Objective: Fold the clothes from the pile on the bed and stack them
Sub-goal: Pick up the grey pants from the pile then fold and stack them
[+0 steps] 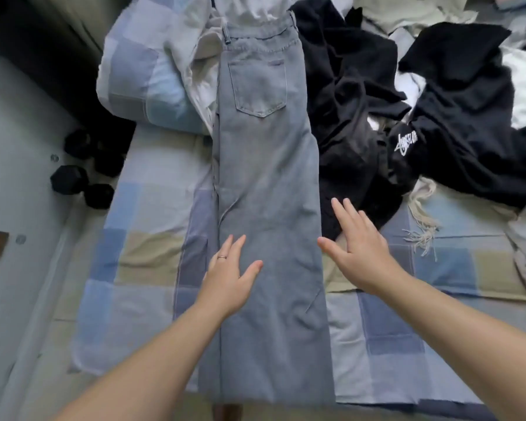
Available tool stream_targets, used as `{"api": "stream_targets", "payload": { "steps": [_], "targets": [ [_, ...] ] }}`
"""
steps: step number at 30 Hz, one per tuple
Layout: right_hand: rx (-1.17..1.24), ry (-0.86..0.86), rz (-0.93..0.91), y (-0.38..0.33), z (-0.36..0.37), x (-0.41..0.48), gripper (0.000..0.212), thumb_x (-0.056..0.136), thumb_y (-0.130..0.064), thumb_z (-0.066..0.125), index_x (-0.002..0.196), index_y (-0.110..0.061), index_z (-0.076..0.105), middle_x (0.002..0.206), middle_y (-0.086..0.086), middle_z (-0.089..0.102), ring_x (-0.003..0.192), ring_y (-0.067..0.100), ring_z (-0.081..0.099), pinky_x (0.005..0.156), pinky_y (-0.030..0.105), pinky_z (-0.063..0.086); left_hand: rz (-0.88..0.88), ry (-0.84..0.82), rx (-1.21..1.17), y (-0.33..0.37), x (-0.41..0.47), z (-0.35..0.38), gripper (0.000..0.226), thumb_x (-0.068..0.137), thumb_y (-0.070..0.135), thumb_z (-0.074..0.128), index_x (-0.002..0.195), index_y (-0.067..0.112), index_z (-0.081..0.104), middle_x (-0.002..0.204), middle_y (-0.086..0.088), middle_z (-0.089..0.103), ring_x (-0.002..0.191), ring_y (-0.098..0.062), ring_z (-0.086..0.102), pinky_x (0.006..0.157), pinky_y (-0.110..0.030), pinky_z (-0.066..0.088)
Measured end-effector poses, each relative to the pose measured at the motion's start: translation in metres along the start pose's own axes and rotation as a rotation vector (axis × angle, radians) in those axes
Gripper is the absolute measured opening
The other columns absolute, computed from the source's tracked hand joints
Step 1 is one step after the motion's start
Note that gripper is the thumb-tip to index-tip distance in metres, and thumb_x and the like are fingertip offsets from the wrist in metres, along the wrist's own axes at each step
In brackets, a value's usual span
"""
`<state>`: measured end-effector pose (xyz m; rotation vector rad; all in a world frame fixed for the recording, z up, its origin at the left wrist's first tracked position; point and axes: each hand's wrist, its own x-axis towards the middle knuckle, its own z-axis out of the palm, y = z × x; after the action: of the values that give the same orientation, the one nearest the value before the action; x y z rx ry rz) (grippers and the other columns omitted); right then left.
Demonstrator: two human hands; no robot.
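**A:** How many pieces are on the bed [152, 247]?

**B:** One pair of grey jeans [267, 192], laid lengthwise, leg on leg, back pocket up, waistband at the far end. Touching their right side is a heap of black clothes [437, 117]. I can't count its pieces, but one carries a white script logo. Pale garments [407, 10] lie beyond it.

**A:** And the hands?

**B:** Two. The left hand [229, 279], with one ring, lies flat on the jeans near their left edge. Its fingers are straight and its grip is slack, holding nothing. The right hand [362, 256] is spread wide, thumb at the jeans' right edge, just beside the black heap. Its grip holds nothing, and I can't tell if it touches down.

**A:** The surface and the room?

**B:** The cover is checked blue, grey and beige. One rolled duvet [140, 74] sits far left and one cream fringed cloth [422, 214] on the right. On the pale floor [18, 132] to the left are black dumbbells [82, 183], four heads showing.
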<state>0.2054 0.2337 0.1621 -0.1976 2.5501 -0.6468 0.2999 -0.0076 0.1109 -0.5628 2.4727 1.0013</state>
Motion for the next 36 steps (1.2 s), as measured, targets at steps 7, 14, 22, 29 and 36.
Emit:
{"api": "stream_targets", "payload": {
  "steps": [7,14,22,29,36],
  "targets": [
    [0.171,-0.198,0.02,0.09,0.145,-0.11,0.081,0.097,-0.053,0.053,0.161,-0.034,0.008,0.168,-0.01,0.009,0.155,0.013,0.008,0.124,0.048,0.018,-0.311,-0.092,-0.037,-0.116,-0.138,0.139,0.077,0.096,0.048,0.06,0.158,0.02,0.025,0.166,-0.006,0.022,0.153,-0.023,0.018,0.123,-0.036,0.017],
    [0.31,-0.222,0.201,0.138,0.247,-0.149,0.097,0.084,-0.056,0.065,0.16,-0.024,0.016,0.163,0.001,0.028,0.149,0.019,0.029,0.122,0.044,0.027,-0.385,0.14,-0.04,-0.168,-0.161,0.191,0.08,0.092,0.043,0.067,0.156,0.015,0.027,0.162,-0.005,0.026,0.146,-0.03,0.029,0.118,-0.04,0.024],
    [0.551,-0.005,0.457,0.138,0.274,-0.14,0.033,0.093,-0.03,0.068,0.113,-0.013,0.049,0.114,0.009,0.065,0.096,0.024,0.064,0.086,0.042,0.055,-0.414,0.152,-0.13,-0.186,-0.122,0.186,0.045,0.091,0.047,0.066,0.115,0.01,0.055,0.112,-0.004,0.065,0.109,-0.03,0.06,0.095,-0.043,0.047],
    [0.432,0.045,0.282,0.119,0.282,-0.158,0.016,0.099,-0.019,0.059,0.11,-0.008,0.059,0.103,0.008,0.063,0.095,0.025,0.059,0.082,0.038,0.047,-0.339,0.405,-0.23,-0.196,-0.148,0.179,0.026,0.104,0.029,0.05,0.088,0.011,0.04,0.079,-0.008,0.053,0.081,-0.035,0.046,0.065,-0.038,0.026],
    [0.469,-0.171,0.343,0.126,0.299,-0.165,0.009,0.097,-0.014,0.06,0.102,-0.016,0.067,0.1,0.01,0.072,0.097,0.031,0.069,0.09,0.055,0.054,-0.406,0.286,-0.114,-0.233,-0.147,0.175,0.014,0.104,0.029,0.051,0.096,0.017,0.049,0.092,-0.004,0.058,0.086,-0.029,0.048,0.071,-0.032,0.031]
  ]
}}
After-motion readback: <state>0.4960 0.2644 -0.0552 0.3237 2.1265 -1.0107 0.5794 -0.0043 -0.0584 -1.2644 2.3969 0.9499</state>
